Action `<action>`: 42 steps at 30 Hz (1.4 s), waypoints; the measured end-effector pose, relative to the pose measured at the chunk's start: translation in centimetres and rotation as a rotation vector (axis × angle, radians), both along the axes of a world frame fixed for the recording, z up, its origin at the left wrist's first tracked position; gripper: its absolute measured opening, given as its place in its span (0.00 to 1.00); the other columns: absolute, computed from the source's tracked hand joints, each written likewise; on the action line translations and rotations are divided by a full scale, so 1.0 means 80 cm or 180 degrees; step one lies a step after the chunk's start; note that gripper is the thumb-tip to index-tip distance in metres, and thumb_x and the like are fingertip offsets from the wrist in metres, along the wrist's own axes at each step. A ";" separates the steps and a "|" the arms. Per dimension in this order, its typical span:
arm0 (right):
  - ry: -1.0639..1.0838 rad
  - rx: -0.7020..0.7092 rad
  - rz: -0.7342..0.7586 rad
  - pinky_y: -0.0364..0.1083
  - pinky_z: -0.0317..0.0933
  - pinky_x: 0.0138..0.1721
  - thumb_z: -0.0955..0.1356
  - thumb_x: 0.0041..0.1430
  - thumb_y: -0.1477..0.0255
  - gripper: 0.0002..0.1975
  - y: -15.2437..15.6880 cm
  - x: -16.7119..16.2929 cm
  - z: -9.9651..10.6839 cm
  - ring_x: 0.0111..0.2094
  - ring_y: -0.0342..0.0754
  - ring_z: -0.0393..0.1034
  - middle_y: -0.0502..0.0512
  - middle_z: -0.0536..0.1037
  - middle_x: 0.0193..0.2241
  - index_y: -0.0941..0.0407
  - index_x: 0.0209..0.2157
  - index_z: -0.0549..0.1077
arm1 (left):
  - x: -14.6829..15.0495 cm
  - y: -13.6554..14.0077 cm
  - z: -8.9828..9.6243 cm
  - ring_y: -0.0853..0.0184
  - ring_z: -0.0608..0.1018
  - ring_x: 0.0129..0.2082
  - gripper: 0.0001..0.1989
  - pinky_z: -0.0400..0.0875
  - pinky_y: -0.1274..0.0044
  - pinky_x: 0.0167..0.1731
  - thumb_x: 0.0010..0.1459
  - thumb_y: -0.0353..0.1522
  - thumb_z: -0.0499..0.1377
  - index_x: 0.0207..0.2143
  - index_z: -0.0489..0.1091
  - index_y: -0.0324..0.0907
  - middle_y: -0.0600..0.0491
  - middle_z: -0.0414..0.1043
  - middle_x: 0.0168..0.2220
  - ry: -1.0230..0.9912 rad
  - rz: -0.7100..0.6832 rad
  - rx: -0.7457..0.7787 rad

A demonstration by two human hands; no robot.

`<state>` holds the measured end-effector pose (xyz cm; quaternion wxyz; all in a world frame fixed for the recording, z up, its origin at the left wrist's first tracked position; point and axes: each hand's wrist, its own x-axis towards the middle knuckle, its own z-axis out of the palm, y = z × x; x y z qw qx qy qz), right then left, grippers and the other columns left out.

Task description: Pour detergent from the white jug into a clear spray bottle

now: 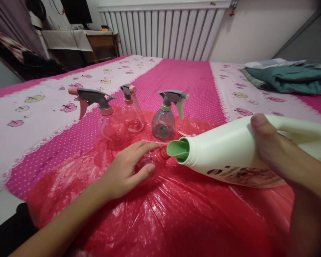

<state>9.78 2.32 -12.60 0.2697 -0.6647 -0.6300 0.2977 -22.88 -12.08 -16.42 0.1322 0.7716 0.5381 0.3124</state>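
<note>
My right hand (270, 142) grips a large pale detergent jug (227, 146), tilted nearly onto its side with its mouth to the left. A green pouring spout (178, 148) sits in that mouth, close beside the neck of a clear bottle (163, 154). Around this bottle curls my left hand (128, 169), which hides much of it; the bottle appears tilted toward the spout. Whether liquid flows is not visible. Just beyond stand two clear spray bottles with pink triggers, one on the left (113, 130) and one in the middle (133, 119), plus a greyish spray bottle (163, 123).
A wrinkled red plastic sheet (160, 217) covers the near part of a bed with a pink patterned bedspread (187, 78). Behind the spout lies a small pink part (186, 134), partly hidden. Folded clothes (289, 78) rest at the far right. A radiator (166, 34) stands behind the bed.
</note>
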 end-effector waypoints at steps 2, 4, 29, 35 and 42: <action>0.0005 0.0017 -0.0041 0.64 0.59 0.62 0.61 0.54 0.32 0.38 0.000 0.000 0.000 0.57 0.72 0.68 0.61 0.79 0.50 0.52 0.44 0.74 | 0.000 0.001 0.000 0.55 0.77 0.59 0.20 0.73 0.65 0.56 0.73 0.39 0.53 0.64 0.63 0.49 0.48 0.73 0.62 0.0006 -0.0002 0.0008; -0.0011 0.0062 -0.0038 0.63 0.59 0.62 0.61 0.54 0.33 0.38 0.000 0.002 -0.002 0.59 0.72 0.66 0.61 0.79 0.51 0.52 0.44 0.74 | 0.001 0.002 0.001 0.56 0.77 0.59 0.19 0.73 0.65 0.56 0.74 0.39 0.52 0.64 0.63 0.49 0.48 0.73 0.62 0.0014 -0.0009 0.0000; -0.0067 0.0045 0.0068 0.66 0.59 0.63 0.58 0.52 0.28 0.42 0.000 0.004 -0.002 0.59 0.73 0.67 0.61 0.80 0.49 0.51 0.44 0.75 | 0.001 0.003 0.000 0.57 0.77 0.59 0.19 0.72 0.65 0.56 0.74 0.39 0.52 0.64 0.62 0.50 0.49 0.72 0.62 0.0007 -0.0024 0.0007; -0.0070 0.0071 0.0105 0.67 0.56 0.65 0.59 0.53 0.30 0.40 -0.001 0.005 0.000 0.61 0.72 0.65 0.60 0.80 0.50 0.50 0.43 0.75 | 0.000 0.001 -0.001 0.57 0.77 0.59 0.19 0.72 0.65 0.56 0.74 0.39 0.52 0.64 0.62 0.50 0.49 0.72 0.62 0.0006 -0.0031 0.0015; 0.0118 0.0106 -0.0050 0.67 0.60 0.61 0.61 0.53 0.30 0.39 -0.003 -0.002 -0.001 0.57 0.70 0.69 0.58 0.80 0.50 0.48 0.43 0.74 | 0.000 0.001 -0.001 0.57 0.76 0.60 0.19 0.71 0.66 0.56 0.74 0.39 0.52 0.65 0.62 0.50 0.50 0.72 0.62 -0.0019 -0.0030 -0.0008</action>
